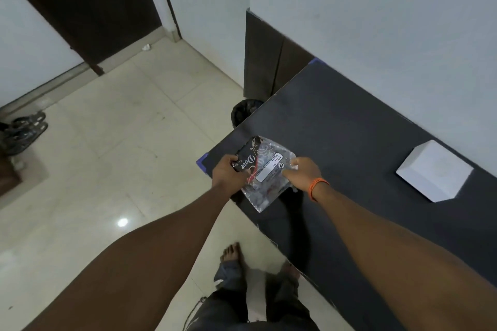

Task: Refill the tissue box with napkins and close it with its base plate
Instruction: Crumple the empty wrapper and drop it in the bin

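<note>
Both arms reach forward over the near left corner of a dark surface set against a pale wall. Between the hands, a clear plastic napkin packet with a black panel printed "Dove" and a white label; its contents cannot be made out through the glare. The left hand is closed on the packet's black left edge, fingers wrapped around it. The right hand pinches the packet's right edge, thumb and fingers pressed together on the plastic; an orange thread band circles that wrist. The packet sits tilted over the corner of the surface, its lower tip hanging past the near edge; whether it touches the top cannot be told. Well apart to the right, near the wall, a white tissue box rests on the surface, closed faces showing, no opening visible from here. On the tiled floor beyond the corner, a bin lined with a black bag, partly hidden by the surface. Dark sandals lie at far left on the floor.
</note>
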